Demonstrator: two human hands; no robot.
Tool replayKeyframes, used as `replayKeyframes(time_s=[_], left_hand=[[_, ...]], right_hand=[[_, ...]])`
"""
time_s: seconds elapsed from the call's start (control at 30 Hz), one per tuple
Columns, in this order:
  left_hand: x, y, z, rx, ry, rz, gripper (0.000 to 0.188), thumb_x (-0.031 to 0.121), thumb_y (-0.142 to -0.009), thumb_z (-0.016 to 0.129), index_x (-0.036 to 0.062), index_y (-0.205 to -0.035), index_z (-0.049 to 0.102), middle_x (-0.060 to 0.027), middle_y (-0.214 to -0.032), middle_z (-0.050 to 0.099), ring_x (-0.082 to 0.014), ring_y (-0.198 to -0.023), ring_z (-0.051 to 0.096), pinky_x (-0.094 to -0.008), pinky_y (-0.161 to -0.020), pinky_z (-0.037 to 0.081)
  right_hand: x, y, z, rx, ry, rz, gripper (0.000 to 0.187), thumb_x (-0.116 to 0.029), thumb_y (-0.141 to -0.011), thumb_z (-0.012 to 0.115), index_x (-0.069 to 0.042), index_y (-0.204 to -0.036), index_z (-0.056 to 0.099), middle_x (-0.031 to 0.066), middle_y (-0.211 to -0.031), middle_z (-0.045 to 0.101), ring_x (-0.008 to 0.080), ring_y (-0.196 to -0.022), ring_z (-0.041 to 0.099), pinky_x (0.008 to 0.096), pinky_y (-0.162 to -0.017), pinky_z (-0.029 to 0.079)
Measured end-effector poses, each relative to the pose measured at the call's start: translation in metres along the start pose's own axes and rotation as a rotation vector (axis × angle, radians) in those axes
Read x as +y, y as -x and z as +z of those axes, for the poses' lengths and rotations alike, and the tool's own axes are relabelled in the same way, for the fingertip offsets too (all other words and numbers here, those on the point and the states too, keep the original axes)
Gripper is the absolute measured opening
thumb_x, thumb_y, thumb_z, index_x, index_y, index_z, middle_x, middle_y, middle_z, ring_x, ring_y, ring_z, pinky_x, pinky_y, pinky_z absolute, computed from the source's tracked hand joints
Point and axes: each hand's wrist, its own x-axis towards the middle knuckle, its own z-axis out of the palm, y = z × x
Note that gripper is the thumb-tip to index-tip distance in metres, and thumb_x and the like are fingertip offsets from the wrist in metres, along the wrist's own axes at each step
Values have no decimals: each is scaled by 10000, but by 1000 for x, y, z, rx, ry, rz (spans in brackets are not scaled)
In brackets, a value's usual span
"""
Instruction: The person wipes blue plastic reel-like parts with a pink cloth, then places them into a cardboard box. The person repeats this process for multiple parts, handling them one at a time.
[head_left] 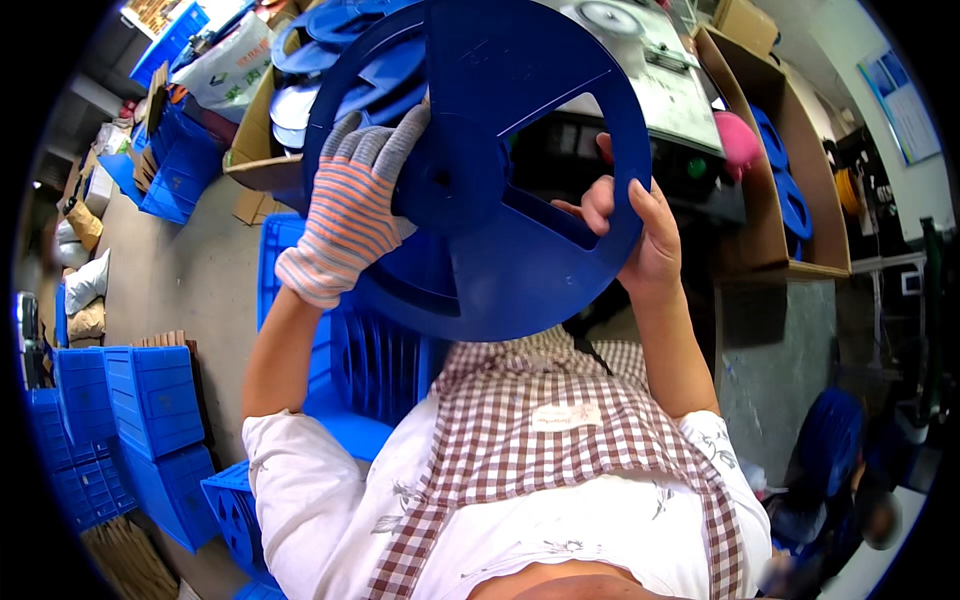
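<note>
Blue reel (470,190) is at 12 o'clock, face toward me. My gloved left hand (350,205) holds its 9 o'clock side, fingers spread on the face; thumb placement: cannot tell. My bare right hand (652,235) grips the rim near 3 o'clock, thumb in front, fingertips showing through the cut-out. Risk: if the right grip loosens, the smooth-looking reel could pivot and drop toward the blue crate (275,245) at 7 o'clock, knocking the upright discs (385,365) inside.
</note>
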Motion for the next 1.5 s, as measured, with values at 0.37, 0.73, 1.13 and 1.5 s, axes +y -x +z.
replayKeyframes(time_s=[0.37, 0.73, 1.13, 1.5], left_hand=[[126, 36, 59, -202, 1693, -749, 573, 345, -943, 595, 15, -1368, 396, -119, -1203, 580, -204, -1146, 551, -323, -978, 452], [108, 46, 150, 240, 2768, -1116, 398, 236, -966, 531, 100, -1329, 439, -142, -1117, 630, -235, -969, 634, -353, -891, 536], [75, 31, 104, 207, 2174, -853, 368, 238, -925, 586, 63, -1245, 533, -93, -1078, 628, -179, -990, 617, -342, -908, 503], [101, 10, 99, -20, 1783, -842, 382, 231, -925, 604, 36, -1243, 525, -78, -1118, 603, -160, -988, 592, -322, -891, 496]], right_hand=[[-46, 59, 76, 163, 668, -12, 512, -137, -863, 645, 16, -1300, 424, 18, -767, 550, 59, -637, 508, 233, -670, 461], [-73, 31, 23, 405, 1068, -435, 312, -223, -1021, 450, 27, -1141, 594, 110, -898, 666, 124, -755, 626, 246, -715, 515], [-126, 32, -127, 376, 277, -152, 345, -255, -1001, 498, 55, -1145, 545, 57, -804, 583, 71, -548, 458, 214, -526, 385], [-32, -13, -62, 208, 1888, -103, 886, -682, -910, 369, 40, -1421, 325, 305, -1435, 333, 432, -1328, 346, 474, -1094, 317]])
